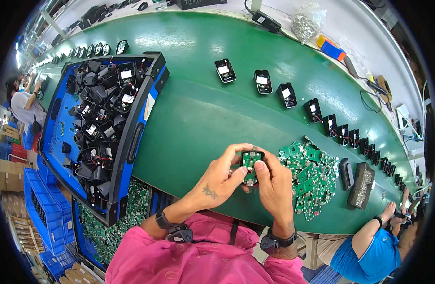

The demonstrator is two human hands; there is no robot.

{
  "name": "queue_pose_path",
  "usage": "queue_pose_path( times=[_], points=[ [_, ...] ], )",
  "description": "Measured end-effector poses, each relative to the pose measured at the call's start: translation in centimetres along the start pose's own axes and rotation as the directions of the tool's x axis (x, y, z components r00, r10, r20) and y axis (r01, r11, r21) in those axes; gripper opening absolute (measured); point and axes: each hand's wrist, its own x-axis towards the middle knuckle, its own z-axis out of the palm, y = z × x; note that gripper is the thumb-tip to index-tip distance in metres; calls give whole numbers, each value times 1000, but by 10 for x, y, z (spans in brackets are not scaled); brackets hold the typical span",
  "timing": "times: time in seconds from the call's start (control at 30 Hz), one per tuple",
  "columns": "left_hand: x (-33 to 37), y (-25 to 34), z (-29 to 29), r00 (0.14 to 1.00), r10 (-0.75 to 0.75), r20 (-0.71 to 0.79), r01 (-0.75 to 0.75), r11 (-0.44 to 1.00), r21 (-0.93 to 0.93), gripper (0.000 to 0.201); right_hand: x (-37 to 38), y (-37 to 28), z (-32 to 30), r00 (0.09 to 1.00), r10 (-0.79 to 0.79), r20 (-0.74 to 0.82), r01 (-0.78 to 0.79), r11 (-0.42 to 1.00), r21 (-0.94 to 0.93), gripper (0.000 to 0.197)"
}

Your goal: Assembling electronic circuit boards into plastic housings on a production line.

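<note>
Two bare hands close together over the near edge of the bench, both clamped on one small black housing (262,154) with a green circuit board (250,160) face up in its open side. Left hand (221,171) grips from the left, right hand (277,182) from the right; both thumbs press on the board's face, fingers curled round the outside. Unit sits between the palms, in front of the pink garment (194,255). Just right of the right hand: loose heap of green boards (312,173) on the green tabletop (203,123). Beyond the heap, a black oblong piece (346,173), then a dark block (361,185) with small metallic bits on top. Left of the hands, well apart, a blue bin (130,154) full of black casings (98,97); below it, more boards in a blue tray (79,232). Farther out, open black units (262,82) run in a curving row to the right. Lower right, a person in a blue shirt (369,251).
</note>
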Motion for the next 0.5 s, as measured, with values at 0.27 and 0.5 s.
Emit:
queue_pose_path(
  times=[0.27, 0.5],
  points=[
    [10, 2, -11, 996, -65, 66, 57, 992, 115, 40, 3, -1, -2, 993, -79, 91, 96, 974, -204, 35],
    [9, 0, -11, 993, -114, 30, 116, 991, -67, 36, 5, -8, 4, 991, 85, 101, -76, 994, -83, 39]
  ],
)
